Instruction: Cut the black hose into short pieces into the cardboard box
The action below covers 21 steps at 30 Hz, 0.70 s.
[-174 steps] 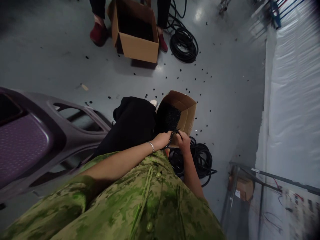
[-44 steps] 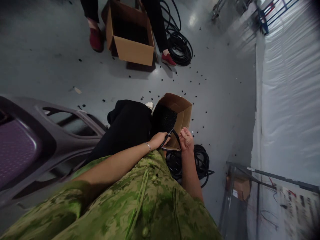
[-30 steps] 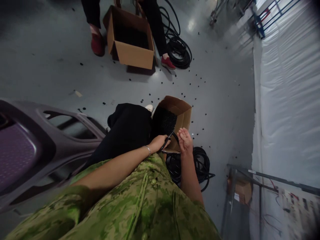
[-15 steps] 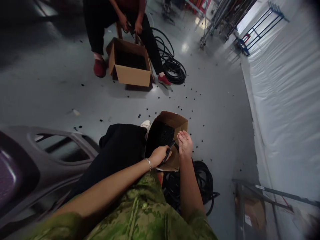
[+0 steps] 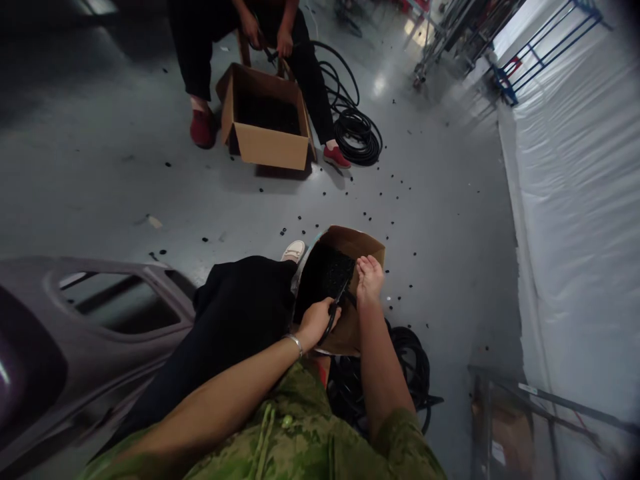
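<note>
My left hand [image 5: 316,321] is closed round a black-handled pair of scissors [image 5: 339,301], whose blades point up towards a small open cardboard box [image 5: 371,241]. The box stands on the floor between my legs and holds a heap of small black cut pieces [image 5: 327,273]. My right hand [image 5: 370,277] hovers over the box's right edge, palm up, fingers stretched out, with nothing visible in it. A short loop of black hose shows between the two hands. A coil of black hose [image 5: 407,357] lies on the floor under my right forearm.
Another seated person with red shoes [image 5: 203,127] holds black hose over a bigger cardboard box [image 5: 270,148], beside a second hose coil [image 5: 357,133]. A grey plastic chair [image 5: 75,333] stands left. White plastic sheeting [image 5: 575,200] hangs right, a metal rack [image 5: 520,400] below it. Black bits litter the floor.
My right hand let go of the hose, turned palm up and moved over the box. My left hand kept the scissors. The view tilted up, bringing the other person's hands in.
</note>
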Tool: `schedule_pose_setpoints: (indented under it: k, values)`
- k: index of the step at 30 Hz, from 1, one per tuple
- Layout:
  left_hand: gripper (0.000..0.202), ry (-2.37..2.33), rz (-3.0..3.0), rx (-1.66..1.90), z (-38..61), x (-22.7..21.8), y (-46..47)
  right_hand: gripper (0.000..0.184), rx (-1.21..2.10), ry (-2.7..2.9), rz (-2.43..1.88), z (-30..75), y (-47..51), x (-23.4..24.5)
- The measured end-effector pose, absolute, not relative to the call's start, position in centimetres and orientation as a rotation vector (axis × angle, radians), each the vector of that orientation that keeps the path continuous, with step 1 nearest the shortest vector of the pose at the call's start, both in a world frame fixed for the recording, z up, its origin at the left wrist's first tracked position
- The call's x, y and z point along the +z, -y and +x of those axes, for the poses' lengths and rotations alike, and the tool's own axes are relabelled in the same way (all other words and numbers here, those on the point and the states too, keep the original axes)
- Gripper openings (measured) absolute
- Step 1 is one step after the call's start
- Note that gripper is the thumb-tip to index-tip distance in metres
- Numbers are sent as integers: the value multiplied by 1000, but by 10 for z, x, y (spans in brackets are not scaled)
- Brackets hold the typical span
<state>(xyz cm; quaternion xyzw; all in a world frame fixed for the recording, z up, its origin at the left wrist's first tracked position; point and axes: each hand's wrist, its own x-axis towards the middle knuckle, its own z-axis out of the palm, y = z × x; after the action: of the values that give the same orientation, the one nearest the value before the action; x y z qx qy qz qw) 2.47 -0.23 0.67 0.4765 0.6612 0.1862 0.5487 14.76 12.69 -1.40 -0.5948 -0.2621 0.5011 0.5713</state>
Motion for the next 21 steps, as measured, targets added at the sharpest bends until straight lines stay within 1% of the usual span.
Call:
schedule_pose_setpoints:
  k: [7,14,21]
  values:
    - [21,-1597,1198,355,28,21,-4,39,1107,637,-1507,145,-136,-22]
    - [25,-1594,1228,341,29,21,-3,46,1148,678,-1461,152,-131,-24]
    - [26,-1586,1229,316,27,26,-4,52,1117,701,-1516,162,-120,-21]
